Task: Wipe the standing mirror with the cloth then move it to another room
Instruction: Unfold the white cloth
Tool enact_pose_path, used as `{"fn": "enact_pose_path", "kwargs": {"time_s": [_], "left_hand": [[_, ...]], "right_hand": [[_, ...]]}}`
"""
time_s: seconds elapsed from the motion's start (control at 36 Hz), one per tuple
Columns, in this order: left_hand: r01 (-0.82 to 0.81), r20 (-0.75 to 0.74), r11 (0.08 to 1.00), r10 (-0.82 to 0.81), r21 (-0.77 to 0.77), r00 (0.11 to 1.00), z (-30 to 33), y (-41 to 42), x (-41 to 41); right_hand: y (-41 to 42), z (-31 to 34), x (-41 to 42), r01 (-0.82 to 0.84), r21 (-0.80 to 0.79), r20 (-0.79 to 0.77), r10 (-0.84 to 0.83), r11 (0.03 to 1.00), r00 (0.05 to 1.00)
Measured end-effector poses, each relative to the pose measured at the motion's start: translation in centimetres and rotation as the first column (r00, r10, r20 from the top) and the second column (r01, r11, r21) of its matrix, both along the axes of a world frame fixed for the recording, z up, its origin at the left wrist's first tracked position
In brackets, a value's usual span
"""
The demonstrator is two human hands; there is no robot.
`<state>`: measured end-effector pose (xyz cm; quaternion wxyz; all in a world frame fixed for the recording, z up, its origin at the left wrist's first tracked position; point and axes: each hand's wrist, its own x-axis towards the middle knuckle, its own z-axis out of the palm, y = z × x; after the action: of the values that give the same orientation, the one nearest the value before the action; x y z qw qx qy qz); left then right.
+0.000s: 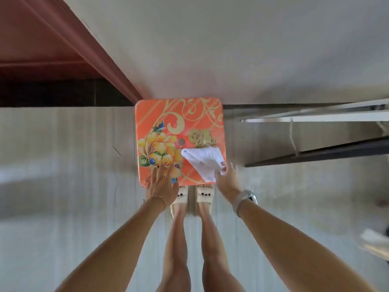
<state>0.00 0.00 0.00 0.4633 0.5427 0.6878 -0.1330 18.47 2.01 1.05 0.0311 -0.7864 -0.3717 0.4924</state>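
A folded white cloth (203,163) lies on the right front part of an orange floral stool (189,116) that stands against a white wall. My right hand (228,180) pinches the cloth's near right corner. My left hand (162,184) rests flat on the stool's front left edge with its fingers spread and holds nothing. At the right, a white and dark framed object (315,118) stretches along the floor by the wall; I cannot tell whether it is the standing mirror.
A red-brown door frame (94,51) runs down the wall at the upper left, with a dark opening beside it. My feet in cream slippers (181,199) stand just in front of the stool. Pale floor lies to both sides.
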Motion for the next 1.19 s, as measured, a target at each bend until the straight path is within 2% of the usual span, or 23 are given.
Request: {"fn": "enact_pose_path", "kwargs": {"time_s": [0.14, 0.22, 0.25, 0.33, 0.42, 0.47, 0.53, 0.64, 0.69, 0.75, 0.81, 0.89, 1.06, 1.11, 1.19], "left_hand": [[-0.04, 0.008, 0.998, 0.04, -0.052, 0.999, -1.9, 0.4, 0.0], [-0.184, 0.112, 0.981, 0.191, -0.065, 0.975, -0.9, 1.6, 0.8], [-0.224, 0.149, 0.974, 0.227, -0.04, 0.962, 0.0, 2.5, 1.0], [-0.323, 0.277, 0.942, 0.287, 0.093, 0.917, 3.7, 5.6, 1.7], [-0.437, 0.489, 0.888, 0.32, 0.143, 0.811, 8.5, 8.6, 2.5], [-0.403, 0.601, 0.904, 0.244, 0.144, 0.761, 11.7, 10.2, 2.9], [-0.282, 0.656, 0.947, 0.116, 0.153, 0.745, 15.4, 11.3, 3.7], [-0.093, 0.704, 0.963, -0.117, 0.252, 0.7, 23.7, 13.3, 5.6], [-0.02, 0.684, 0.957, -0.194, 0.291, 0.703, 27.1, 14.2, 6.2], [0.005, 0.689, 0.963, -0.196, 0.269, 0.697, 30.2, 14.8, 6.5], [-0.003, 0.728, 0.962, -0.204, 0.273, 0.654, 33.0, 15.2, 6.6], [-0.048, 0.757, 0.934, -0.257, 0.355, 0.601, 37.3, 16.0, 6.4], [-0.122, 0.736, 0.836, -0.39, 0.535, 0.553, 46.4, 17.1, 5.2], [-0.143, 0.728, 0.818, -0.398, 0.557, 0.558, 48.6, 17.3, 4.8], [-0.143, 0.639, 0.751, -0.427, 0.645, 0.64, 50.3, 18.1, 4.5]], "right_hand": [[1.6, -1.9, -0.2, -0.187, -0.031, 0.183, 0.189, 0.982, 0.965], [2.9, -0.7, -0.1, -0.246, 0.046, 0.242, 0.228, 0.968, 0.943], [3.5, 0.1, 0.0, -0.24, 0.091, 0.205, 0.218, 0.966, 0.954], [5.0, 4.4, 0.5, -0.182, 0.211, -0.076, 0.201, 0.961, 0.977], [6.3, 10.3, 1.4, -0.305, 0.3, -0.165, 0.364, 0.904, 0.917], [7.2, 14.5, 1.9, -0.375, 0.352, -0.172, 0.454, 0.857, 0.874], [8.1, 18.8, 2.5, -0.427, 0.414, -0.151, 0.523, 0.804, 0.839], [10.2, 26.9, 3.4, -0.535, 0.534, 0.023, 0.622, 0.654, 0.783], [10.9, 30.8, 3.9, -0.54, 0.595, 0.093, 0.616, 0.596, 0.782], [11.4, 34.4, 4.3, -0.507, 0.651, 0.138, 0.569, 0.565, 0.811], [11.7, 37.5, 4.8, -0.427, 0.705, 0.122, 0.497, 0.566, 0.859], [12.0, 41.5, 5.3, -0.339, 0.794, 0.119, 0.418, 0.504, 0.901], [12.0, 47.9, 5.8, -0.308, 0.88, 0.18, 0.348, 0.361, 0.92], [12.0, 49.4, 6.0, -0.322, 0.893, 0.221, 0.318, 0.315, 0.922], [12.1, 51.2, 6.2, -0.33, 0.902, 0.264, 0.249, 0.279, 0.932]]}}
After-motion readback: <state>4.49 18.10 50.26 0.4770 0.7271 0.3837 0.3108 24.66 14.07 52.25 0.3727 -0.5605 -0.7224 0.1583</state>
